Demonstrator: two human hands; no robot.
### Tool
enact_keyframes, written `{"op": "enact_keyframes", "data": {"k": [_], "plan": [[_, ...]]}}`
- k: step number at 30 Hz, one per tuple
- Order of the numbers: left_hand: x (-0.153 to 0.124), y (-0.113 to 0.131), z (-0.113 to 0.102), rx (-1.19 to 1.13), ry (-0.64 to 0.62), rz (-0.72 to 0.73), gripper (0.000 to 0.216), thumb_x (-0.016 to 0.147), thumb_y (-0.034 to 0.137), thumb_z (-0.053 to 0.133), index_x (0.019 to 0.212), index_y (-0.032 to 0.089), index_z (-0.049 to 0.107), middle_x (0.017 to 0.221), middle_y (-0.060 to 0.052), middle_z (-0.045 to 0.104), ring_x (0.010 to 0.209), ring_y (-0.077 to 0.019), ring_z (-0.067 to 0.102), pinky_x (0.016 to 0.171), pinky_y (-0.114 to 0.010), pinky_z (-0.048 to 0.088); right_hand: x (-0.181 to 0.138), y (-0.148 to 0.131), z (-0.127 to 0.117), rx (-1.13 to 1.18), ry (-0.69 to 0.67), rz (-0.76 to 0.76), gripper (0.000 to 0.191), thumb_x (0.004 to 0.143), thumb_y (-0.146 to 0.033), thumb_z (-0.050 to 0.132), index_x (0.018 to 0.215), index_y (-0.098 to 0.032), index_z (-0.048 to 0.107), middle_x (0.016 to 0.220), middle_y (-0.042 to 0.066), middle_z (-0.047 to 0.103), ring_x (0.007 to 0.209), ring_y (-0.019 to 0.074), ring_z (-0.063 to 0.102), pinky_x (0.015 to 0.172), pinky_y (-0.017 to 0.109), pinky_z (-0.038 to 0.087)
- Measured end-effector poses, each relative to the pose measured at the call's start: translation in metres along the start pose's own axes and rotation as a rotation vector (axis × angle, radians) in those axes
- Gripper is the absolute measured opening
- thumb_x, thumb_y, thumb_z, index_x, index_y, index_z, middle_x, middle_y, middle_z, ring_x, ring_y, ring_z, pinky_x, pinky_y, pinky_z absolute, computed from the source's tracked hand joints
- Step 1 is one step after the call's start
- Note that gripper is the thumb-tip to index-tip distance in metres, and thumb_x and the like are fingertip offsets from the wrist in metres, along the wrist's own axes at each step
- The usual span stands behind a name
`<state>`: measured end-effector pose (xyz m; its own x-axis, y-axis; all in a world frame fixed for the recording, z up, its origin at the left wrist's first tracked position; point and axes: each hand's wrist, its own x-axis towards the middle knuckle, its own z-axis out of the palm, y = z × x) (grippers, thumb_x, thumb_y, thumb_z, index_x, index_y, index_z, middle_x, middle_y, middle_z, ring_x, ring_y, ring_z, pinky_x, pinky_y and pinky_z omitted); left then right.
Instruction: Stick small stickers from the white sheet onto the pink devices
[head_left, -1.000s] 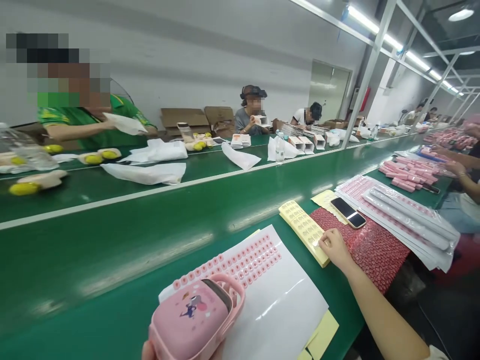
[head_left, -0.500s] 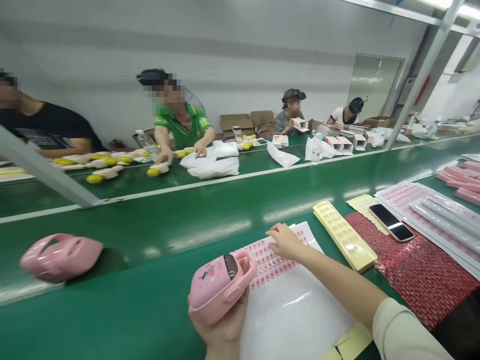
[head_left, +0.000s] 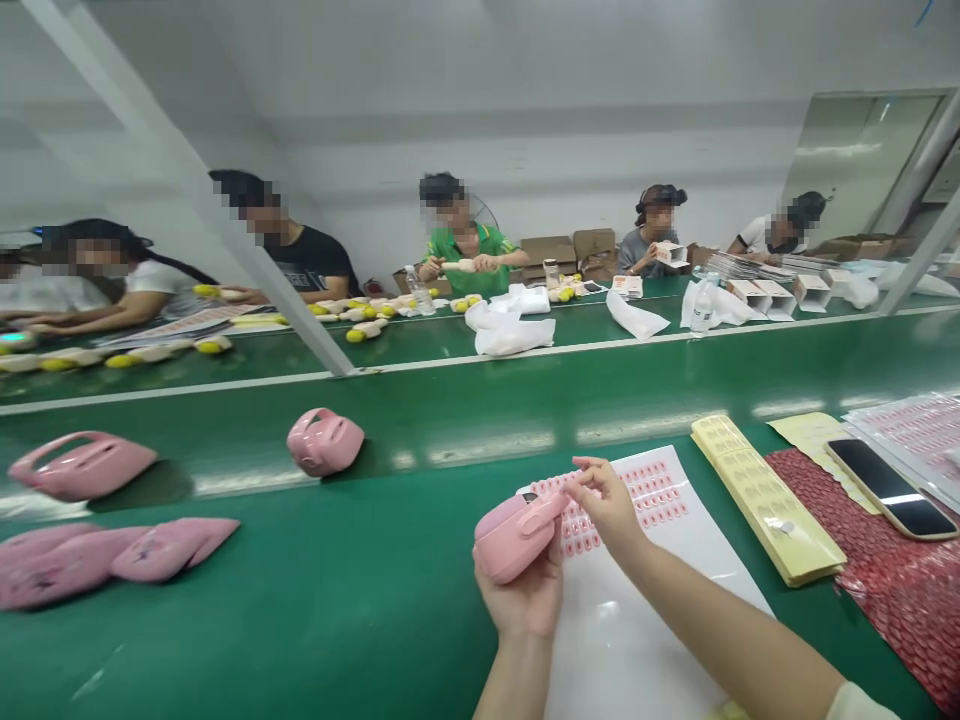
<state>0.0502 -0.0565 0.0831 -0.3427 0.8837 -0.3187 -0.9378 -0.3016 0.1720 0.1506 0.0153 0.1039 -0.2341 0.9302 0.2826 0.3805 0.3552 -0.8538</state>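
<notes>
My left hand [head_left: 527, 598] is wrapped from below round a pink plastic case with a looped handle [head_left: 511, 540], held tilted above the table. My right hand [head_left: 613, 508] is at the handle end of the case, thumb and index finger pinched together against it. Whatever may be between those fingertips is too small to make out. Under both hands lies a white sheet with rows of small red-and-pink stickers [head_left: 660, 492]; the case and my right hand cover part of its rows.
Two more pink cases, one near [head_left: 326, 443] and one farther left [head_left: 90, 468], stand on the green table [head_left: 315, 620]. Pink printed pieces [head_left: 169, 550] lie at left. To the right are yellow sticker strips [head_left: 765, 500], a phone [head_left: 892, 487] and red bubble wrap [head_left: 900, 590]. Co-workers sit opposite.
My right hand has moved from the sticker sheet to the handle of the pink case. The view has swung left, bringing more cases and co-workers into sight.
</notes>
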Motion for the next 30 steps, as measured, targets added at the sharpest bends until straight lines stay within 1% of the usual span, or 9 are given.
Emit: {"op": "enact_keyframes", "data": {"k": [2,4,6,9,14,21,24,27,30], "plan": [[-0.005,-0.004,0.006,-0.018,0.038,-0.002,0.043,0.081,0.036,0.039,0.115,0.011,0.047,0.097,-0.017,0.062,0.089,-0.0283,0.061,0.068,-0.036,0.055,-0.016,-0.016,0.008,0.211,0.02,0.043,0.014,0.076,-0.025,0.054,0.065,-0.02,0.06,0.108,0.007,0.054,0.109,0.0199,0.047,0.091,0.036,0.037],[-0.009,-0.007,0.012,-0.029,0.078,0.004,0.045,0.084,0.037,0.035,0.118,0.01,0.044,0.094,-0.016,0.062,0.081,-0.0244,0.063,0.062,-0.03,0.055,-0.026,-0.026,0.015,0.363,0.059,0.1,0.014,0.071,-0.025,0.058,0.059,-0.02,0.06,0.109,0.007,0.053,0.113,0.0232,0.043,0.095,0.04,0.032],[-0.011,-0.01,0.014,-0.036,0.102,0.001,0.048,0.084,0.039,0.034,0.121,0.009,0.042,0.094,-0.016,0.06,0.077,-0.0224,0.063,0.06,-0.028,0.055,-0.032,-0.031,0.022,0.406,0.105,0.127,0.014,0.07,-0.025,0.059,0.057,-0.02,0.06,0.109,0.008,0.051,0.115,0.025,0.041,0.097,0.043,0.029],[-0.012,-0.013,0.014,-0.043,0.126,-0.036,0.052,0.082,0.041,0.037,0.123,0.008,0.04,0.097,-0.016,0.059,0.079,-0.0228,0.062,0.063,-0.03,0.054,-0.035,-0.03,0.028,0.404,0.155,0.092,0.015,0.071,-0.027,0.057,0.058,-0.021,0.06,0.108,0.009,0.05,0.114,0.0253,0.04,0.097,0.043,0.028],[-0.013,-0.013,0.01,-0.042,0.144,-0.098,0.055,0.08,0.045,0.04,0.121,0.009,0.042,0.098,-0.016,0.059,0.083,-0.0241,0.061,0.068,-0.032,0.053,-0.038,-0.021,0.033,0.351,0.212,-0.032,0.016,0.075,-0.028,0.053,0.061,-0.021,0.058,0.106,0.009,0.049,0.11,0.0253,0.041,0.094,0.044,0.031],[-0.016,-0.015,0.014,-0.024,0.162,-0.092,0.054,0.081,0.046,0.037,0.121,0.01,0.042,0.093,-0.015,0.06,0.078,-0.0243,0.062,0.065,-0.032,0.053,-0.038,-0.019,0.032,0.195,0.234,-0.148,0.015,0.077,-0.023,0.048,0.063,-0.022,0.054,0.095,0.008,0.05,0.098,0.0229,0.046,0.086,0.043,0.038],[-0.018,-0.015,0.016,-0.038,0.18,-0.097,0.054,0.081,0.046,0.037,0.12,0.009,0.042,0.092,-0.015,0.061,0.077,-0.0235,0.062,0.064,-0.032,0.053,-0.037,-0.017,0.03,0.081,0.26,-0.251,0.014,0.079,-0.022,0.046,0.066,-0.021,0.053,0.091,0.008,0.051,0.094,0.0222,0.048,0.083,0.042,0.039],[-0.018,-0.014,0.017,-0.057,0.192,-0.104,0.054,0.081,0.046,0.038,0.12,0.009,0.043,0.093,-0.014,0.061,0.078,-0.0221,0.063,0.064,-0.028,0.053,-0.035,-0.012,0.024,-0.121,0.255,-0.429,0.013,0.08,-0.022,0.045,0.068,-0.021,0.052,0.091,0.007,0.054,0.089,0.0208,0.05,0.089,0.046,0.034],[-0.017,-0.013,0.015,-0.065,0.169,-0.116,0.051,0.081,0.045,0.038,0.118,0.011,0.046,0.093,-0.014,0.062,0.079,-0.0219,0.063,0.062,-0.027,0.053,-0.032,-0.006,0.018,-0.294,0.192,-0.562,0.007,0.079,-0.026,0.048,0.075,-0.022,0.053,0.1,0.007,0.055,0.094,0.0216,0.05,0.098,0.051,0.021]]}}
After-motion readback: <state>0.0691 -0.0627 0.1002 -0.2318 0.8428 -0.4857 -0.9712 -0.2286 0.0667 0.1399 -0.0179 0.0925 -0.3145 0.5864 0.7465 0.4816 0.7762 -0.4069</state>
